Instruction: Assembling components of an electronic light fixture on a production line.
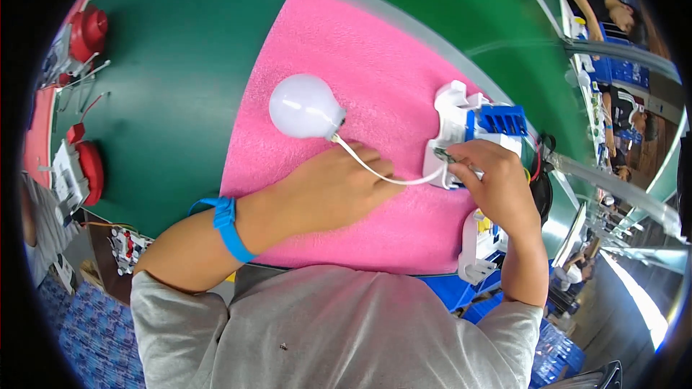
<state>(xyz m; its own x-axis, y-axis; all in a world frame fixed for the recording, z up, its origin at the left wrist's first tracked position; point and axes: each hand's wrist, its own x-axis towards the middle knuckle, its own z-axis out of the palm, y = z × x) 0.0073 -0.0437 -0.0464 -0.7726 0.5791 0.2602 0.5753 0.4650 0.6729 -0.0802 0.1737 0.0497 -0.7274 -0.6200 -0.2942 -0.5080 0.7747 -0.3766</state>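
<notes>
A round, milky white globe [304,106] lies on the pink cloth [346,50]. From its dark neck a white cable [393,179] curves past my left fingers toward my right hand. My left hand [342,184] rests back-up on the cloth below the globe, fingers curled; whatever is under them is hidden. My right hand [490,173] pinches a small green-and-metal piece [444,155] near the cable's far end, too small to identify. Just beyond and beneath it sits a white plastic housing [452,119] with a blue slotted part [504,120].
Another white housing [472,248] lies by my right forearm, near the cloth's front edge. Red round parts [88,32] and a white part with a red disc [89,173] stand at the left table side. Blue bins [627,72] and people are at far right.
</notes>
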